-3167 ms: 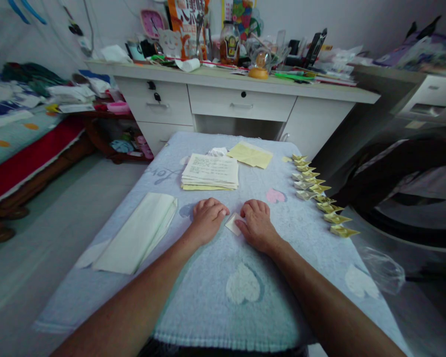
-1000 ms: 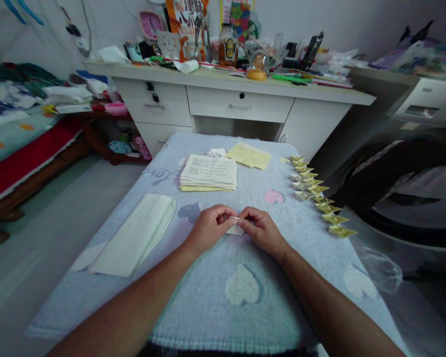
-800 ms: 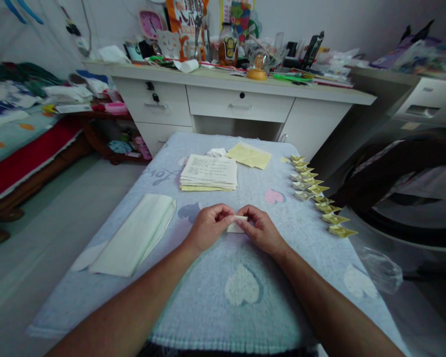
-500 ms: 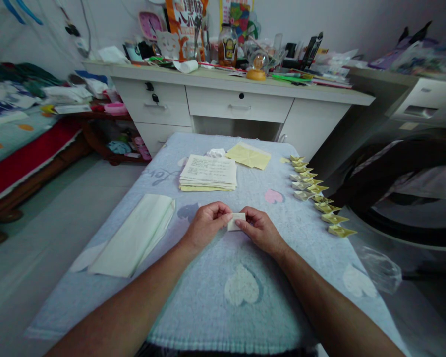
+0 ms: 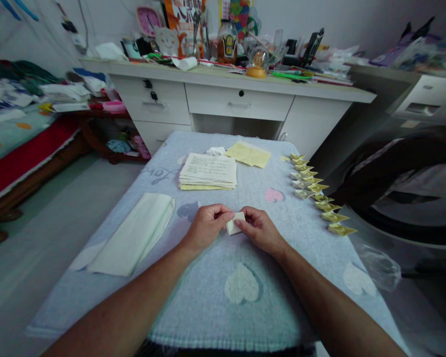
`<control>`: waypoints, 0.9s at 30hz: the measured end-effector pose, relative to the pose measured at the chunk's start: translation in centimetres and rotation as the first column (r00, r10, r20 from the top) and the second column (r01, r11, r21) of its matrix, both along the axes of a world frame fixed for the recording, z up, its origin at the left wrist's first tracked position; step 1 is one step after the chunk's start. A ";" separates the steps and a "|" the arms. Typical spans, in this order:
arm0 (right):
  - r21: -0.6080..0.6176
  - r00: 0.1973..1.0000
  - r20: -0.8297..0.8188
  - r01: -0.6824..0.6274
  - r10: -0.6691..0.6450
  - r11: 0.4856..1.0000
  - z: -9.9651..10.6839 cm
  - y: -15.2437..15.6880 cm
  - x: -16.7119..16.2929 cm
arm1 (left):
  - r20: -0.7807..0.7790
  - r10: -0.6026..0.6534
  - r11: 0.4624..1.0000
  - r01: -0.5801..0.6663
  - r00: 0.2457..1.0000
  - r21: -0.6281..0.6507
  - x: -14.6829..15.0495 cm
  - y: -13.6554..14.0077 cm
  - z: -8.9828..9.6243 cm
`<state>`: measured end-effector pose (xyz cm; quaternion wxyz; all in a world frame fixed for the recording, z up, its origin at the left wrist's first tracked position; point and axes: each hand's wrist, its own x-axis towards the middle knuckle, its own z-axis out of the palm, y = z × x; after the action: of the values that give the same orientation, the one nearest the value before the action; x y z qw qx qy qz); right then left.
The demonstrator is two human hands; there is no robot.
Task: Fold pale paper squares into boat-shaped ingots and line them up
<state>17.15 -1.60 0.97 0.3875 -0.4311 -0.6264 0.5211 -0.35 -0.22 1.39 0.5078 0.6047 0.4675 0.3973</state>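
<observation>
– both hands clamped on it! left hand (image 5: 208, 225) pinching one edge of the folded paper (image 5: 233, 229), right hand (image 5: 263, 229) gripping the other, over the cloth-covered table (image 5: 204, 307)
– where's the danger?
– if that right thumb slips, the layers could shift and the crease skew
– and the look of it?
– small, pale, squarish, slightly tilted, nearer than the written stack (image 5: 208, 168)

Dim, soft light; stretched, blurry edges.

Room between fingers (image 5: 251, 212), boats (image 5: 316, 188); paper stack (image 5: 208, 171) blocks ahead.
</observation>
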 end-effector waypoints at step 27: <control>0.554 0.898 0.349 0.033 -0.268 0.832 0.3 0.1 0.2 | -0.237 0.009 0.935 0.076 0.971 0.347 0.2 -0.3 0.0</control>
<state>17.31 -1.49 1.26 0.3918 -0.4550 -0.7768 0.1898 -0.18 -0.47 1.44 0.3387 0.7369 0.4346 0.3916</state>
